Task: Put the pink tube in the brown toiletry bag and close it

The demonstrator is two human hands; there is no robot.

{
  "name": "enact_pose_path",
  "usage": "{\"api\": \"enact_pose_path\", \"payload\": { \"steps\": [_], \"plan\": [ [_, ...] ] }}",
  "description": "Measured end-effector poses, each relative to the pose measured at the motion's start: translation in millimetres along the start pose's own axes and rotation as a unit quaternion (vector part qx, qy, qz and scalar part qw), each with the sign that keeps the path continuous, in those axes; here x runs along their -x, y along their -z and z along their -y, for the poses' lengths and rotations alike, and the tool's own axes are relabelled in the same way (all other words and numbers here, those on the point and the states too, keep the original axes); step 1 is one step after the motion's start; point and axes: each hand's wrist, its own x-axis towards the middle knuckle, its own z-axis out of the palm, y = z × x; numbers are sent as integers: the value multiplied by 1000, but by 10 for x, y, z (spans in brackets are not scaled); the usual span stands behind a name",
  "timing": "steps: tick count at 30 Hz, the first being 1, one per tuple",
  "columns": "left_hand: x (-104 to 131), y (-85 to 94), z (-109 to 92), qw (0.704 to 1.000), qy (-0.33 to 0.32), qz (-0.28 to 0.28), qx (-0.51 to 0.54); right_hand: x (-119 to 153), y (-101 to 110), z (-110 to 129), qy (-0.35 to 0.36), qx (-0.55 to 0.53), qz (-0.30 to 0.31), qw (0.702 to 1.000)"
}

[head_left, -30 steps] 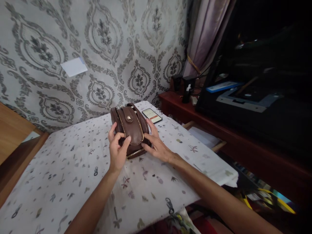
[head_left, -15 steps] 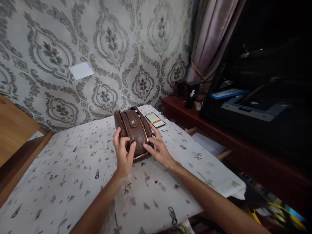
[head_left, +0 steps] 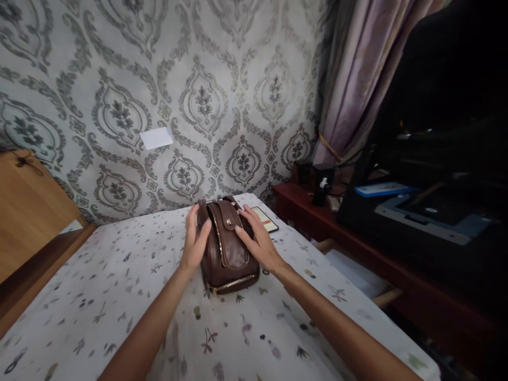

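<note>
A brown leather bag (head_left: 234, 255) lies on the patterned tablecloth. It has gold-toothed zippers, one curving along its near end, and a tab with a gold snap on top. Along the bag's left edge rests my left hand (head_left: 194, 246), fingers stretched out and thumb on the upper side. My right hand (head_left: 262, 248) lies against the right side, fingers extended toward the far end, its thumb near the tab. Both hands are open and seem to touch the leather. Just beyond my right hand is a phone (head_left: 270, 223) with a lit screen, partly covered by the fingers.
The white cloth (head_left: 130, 296) with small plant prints covers the table. To the right stand a dark red cabinet (head_left: 291, 198), a large black screen (head_left: 428, 137) and a pulled-out drawer (head_left: 357, 278). A wooden board (head_left: 35, 211) is at left, patterned wallpaper (head_left: 222, 100) behind.
My hands have left the bag's near part, where the fingers were bent around the zippers, and moved toward its far end with fingers straighter. The near end now shows fully. The view has shifted.
</note>
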Motion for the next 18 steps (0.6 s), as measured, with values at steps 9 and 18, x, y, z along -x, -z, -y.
{"api": "enact_pose_path", "payload": {
  "steps": [9, 18],
  "plan": [
    [-980, 78, 363, 984, 88, 125, -94, -797, -13, -251, -4, 17, 92, 996],
    [-1278, -51, 471, 944, 4, 178, -279, -1231, -70, -281, -7, 84, 108, 991]
  ]
}}
